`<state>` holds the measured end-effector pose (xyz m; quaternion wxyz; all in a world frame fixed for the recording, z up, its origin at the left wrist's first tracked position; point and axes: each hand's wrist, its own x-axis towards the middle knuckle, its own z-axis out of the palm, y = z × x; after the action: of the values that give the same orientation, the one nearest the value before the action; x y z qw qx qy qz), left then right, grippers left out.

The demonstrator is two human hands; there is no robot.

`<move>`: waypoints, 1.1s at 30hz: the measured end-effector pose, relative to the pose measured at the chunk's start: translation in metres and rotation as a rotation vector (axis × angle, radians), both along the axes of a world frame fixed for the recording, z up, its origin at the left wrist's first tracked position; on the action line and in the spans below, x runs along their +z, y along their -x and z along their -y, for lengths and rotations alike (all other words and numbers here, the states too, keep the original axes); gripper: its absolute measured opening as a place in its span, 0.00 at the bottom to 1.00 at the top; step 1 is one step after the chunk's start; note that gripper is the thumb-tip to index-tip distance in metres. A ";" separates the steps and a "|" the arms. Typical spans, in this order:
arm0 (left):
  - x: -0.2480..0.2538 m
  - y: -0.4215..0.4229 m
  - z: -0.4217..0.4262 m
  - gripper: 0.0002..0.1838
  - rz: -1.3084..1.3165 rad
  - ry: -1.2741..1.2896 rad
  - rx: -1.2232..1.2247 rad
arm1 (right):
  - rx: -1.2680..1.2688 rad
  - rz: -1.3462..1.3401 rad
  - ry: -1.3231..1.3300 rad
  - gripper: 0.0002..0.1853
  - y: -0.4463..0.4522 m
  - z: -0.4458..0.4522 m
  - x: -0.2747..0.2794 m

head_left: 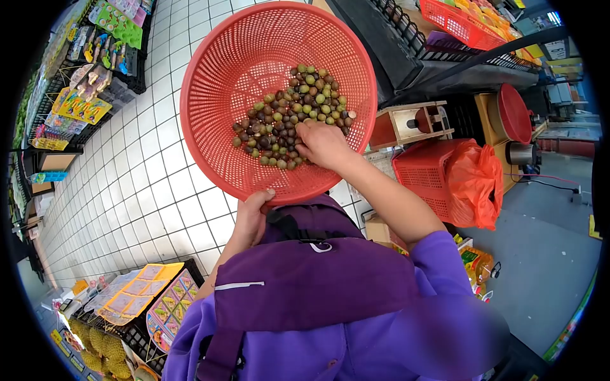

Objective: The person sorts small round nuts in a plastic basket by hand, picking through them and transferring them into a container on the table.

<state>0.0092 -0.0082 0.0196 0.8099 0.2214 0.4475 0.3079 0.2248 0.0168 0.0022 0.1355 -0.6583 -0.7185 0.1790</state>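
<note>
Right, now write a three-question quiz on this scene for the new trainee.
1. True or false: the left hand grips the rim of the round red plastic basket.
2. What is the right hand touching?
a) the spiky yellow durians
b) the small round green and brown fruits
c) the orange-red plastic bag
3. Fill in the colour: the square floor tiles are ____.

Key: 1 true; 2 b; 3 white.

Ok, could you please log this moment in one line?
left hand: on rim of red basket | right hand: among round green-brown fruits | fruits: inside basket
</note>
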 end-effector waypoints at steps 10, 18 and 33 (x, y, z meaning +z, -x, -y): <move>0.001 0.000 0.003 0.24 0.009 -0.011 -0.011 | -0.256 -1.027 0.207 0.09 0.013 -0.022 -0.012; -0.001 -0.001 0.008 0.21 0.005 -0.033 0.012 | 0.099 -0.266 0.309 0.16 0.054 0.003 0.012; -0.010 -0.002 0.008 0.25 0.028 -0.022 -0.004 | -0.293 -0.079 0.181 0.18 0.013 -0.016 0.003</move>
<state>0.0111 -0.0165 0.0092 0.8141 0.2270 0.4322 0.3145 0.2113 0.0324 0.0049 0.1284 -0.7580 -0.5899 0.2469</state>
